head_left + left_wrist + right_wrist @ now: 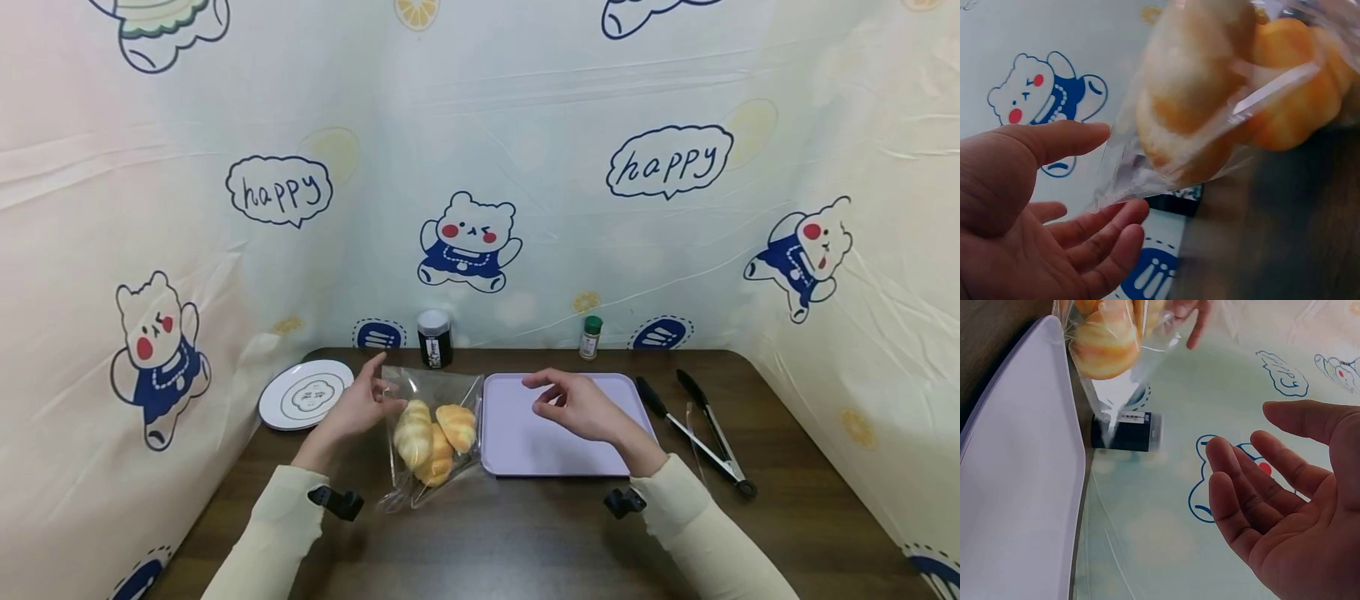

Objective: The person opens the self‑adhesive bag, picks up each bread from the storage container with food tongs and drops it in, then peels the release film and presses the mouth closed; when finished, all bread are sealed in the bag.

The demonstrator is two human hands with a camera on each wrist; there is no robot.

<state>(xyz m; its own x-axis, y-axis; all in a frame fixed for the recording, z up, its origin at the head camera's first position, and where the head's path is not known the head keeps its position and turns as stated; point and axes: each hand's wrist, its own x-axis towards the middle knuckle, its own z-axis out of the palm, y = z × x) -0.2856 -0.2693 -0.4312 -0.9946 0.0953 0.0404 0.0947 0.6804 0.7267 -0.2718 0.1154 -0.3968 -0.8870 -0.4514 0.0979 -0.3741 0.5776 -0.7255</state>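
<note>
A clear plastic bag (442,385) holding three bread rolls (412,433) sits at the middle left of the table. My left hand (360,408) is at the bag's upper left corner with its thumb and fingers spread apart. In the left wrist view, the bag's corner reaches between the thumb and the loosely bent fingers (1100,247), which do not close on it. Over the lilac tray (555,454), to the right of the bag, hovers my right hand (581,408). Its fingers are relaxed, and the right wrist view shows nothing held in the palm (1297,540).
Black-tipped tongs (716,437) lie right of the tray. A white plate (273,404) stands at the far left. Along the back edge are a dark jar with a pale lid (435,340) and a small green-capped shaker (591,337), before a printed cloth backdrop (540,92).
</note>
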